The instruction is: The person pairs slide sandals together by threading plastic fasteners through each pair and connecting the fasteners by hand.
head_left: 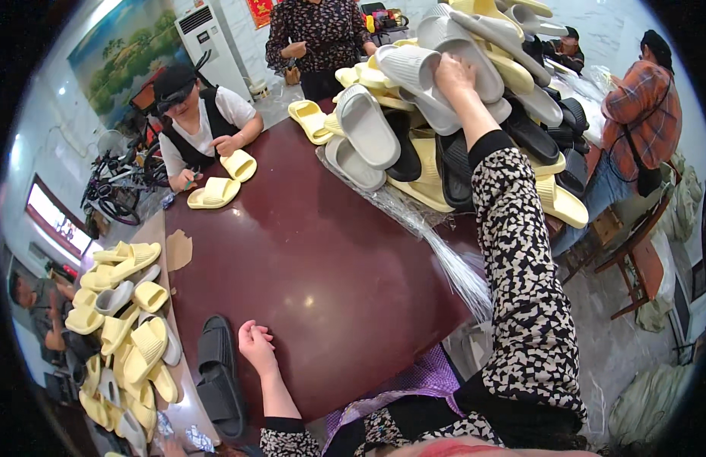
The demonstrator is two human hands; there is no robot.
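My right hand (453, 74) reaches across the table to a tall pile of slide slippers, with its fingers closed on a grey slide (410, 67) near the top. Grey, yellow and black slides lie heaped around it, among them another grey slide (368, 126) at the pile's front. Nothing is in my left hand (258, 346), which rests low over the near left of the dark red table (315, 266), its fingers loosely bent and slightly apart. Just left of that hand lies a pair of black slides (219, 373), side by side at the table edge.
Across the far left corner, a person in a black cap handles yellow slides (216, 192). Many yellow and grey slides (143, 346) are heaped along the left. Thin clear plastic strips (452, 270) hang below the pile. Other people stand behind the table and at right, near a wooden chair (638, 266).
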